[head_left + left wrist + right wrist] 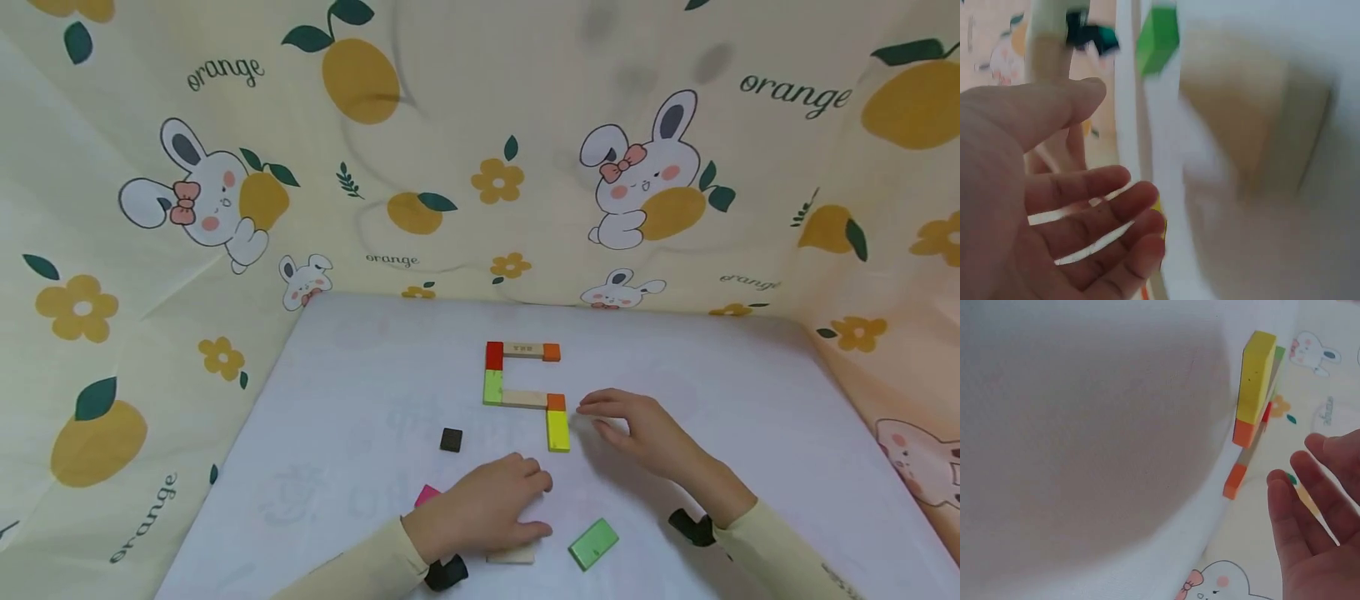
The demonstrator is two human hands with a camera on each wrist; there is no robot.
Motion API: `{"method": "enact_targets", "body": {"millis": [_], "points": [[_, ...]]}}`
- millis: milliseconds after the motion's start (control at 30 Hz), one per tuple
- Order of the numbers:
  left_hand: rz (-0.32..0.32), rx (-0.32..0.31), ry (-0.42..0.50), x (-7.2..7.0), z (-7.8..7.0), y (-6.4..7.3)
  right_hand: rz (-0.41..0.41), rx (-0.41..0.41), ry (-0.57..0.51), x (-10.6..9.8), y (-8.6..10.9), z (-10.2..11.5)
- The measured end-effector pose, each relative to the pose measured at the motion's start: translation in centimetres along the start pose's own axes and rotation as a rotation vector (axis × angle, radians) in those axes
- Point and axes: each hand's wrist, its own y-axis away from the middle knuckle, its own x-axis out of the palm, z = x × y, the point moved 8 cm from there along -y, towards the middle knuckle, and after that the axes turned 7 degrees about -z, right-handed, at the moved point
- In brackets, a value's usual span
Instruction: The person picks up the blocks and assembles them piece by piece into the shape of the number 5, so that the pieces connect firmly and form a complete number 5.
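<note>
Wooden blocks lie end to end in an angular figure: red (494, 356), plain wood (522, 350), orange (551, 352), light green (492, 387), another plain one (524, 399), a second orange (556, 402) and yellow (558, 432). My right hand (637, 429) hovers just right of the yellow block, fingers loosely bent, holding nothing. Lower down, my left hand (487, 504) is above the table with fingers spread. Partly under it lies a plain wood block (512, 555), large and blurred in the left wrist view. A green block (593, 544) lies to its right.
A small black block (451, 440) sits left of the figure. A pink block (427, 496) is partly hidden behind my left forearm. The white tabletop (337, 375) meets a printed cloth (450, 167) at its back and sides. Black wrist cameras are strapped to both wrists.
</note>
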Motion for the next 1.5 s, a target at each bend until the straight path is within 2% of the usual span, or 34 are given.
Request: {"method": "enact_targets", "body": {"millis": [133,300,433,533,600,700,833,1100,1333,1500], "points": [[0.025,0.051,0.0,1.4,-2.0,0.6,0.045,-0.042,0.003,0.8,0.0,0.4],[-0.033,0.073,-0.044,2.4,-3.5,0.5,0.126,-0.085,-0.001,2.3,-0.1,1.0],[-0.083,0.07,-0.069,2.9,-4.6,0.0,0.148,-0.124,0.021,3.1,-0.3,1.6],[-0.111,0.091,-0.08,3.2,-5.5,-0.6,0.142,-0.16,0.024,3.4,-0.3,2.1],[-0.115,0.105,-0.082,3.5,-5.9,-1.0,0.136,-0.179,0.03,3.5,-0.2,2.2],[-0.106,0.111,-0.084,3.8,-6.2,-1.5,0.147,-0.165,0.038,3.6,-0.1,2.2],[-0.093,0.097,-0.071,4.2,-6.1,-1.9,0.178,-0.113,0.048,3.9,0.0,1.9],[-0.096,0.041,0.001,4.2,-5.4,-2.0,0.157,-0.141,0.057,3.8,-0.2,2.4],[-0.197,-0.002,0.013,2.6,-3.8,-1.5,0.151,-0.14,0.067,3.8,-0.3,2.4],[-0.207,-0.079,0.065,1.4,-2.0,-1.3,0.145,-0.129,0.079,4.0,-0.3,2.3]]}}
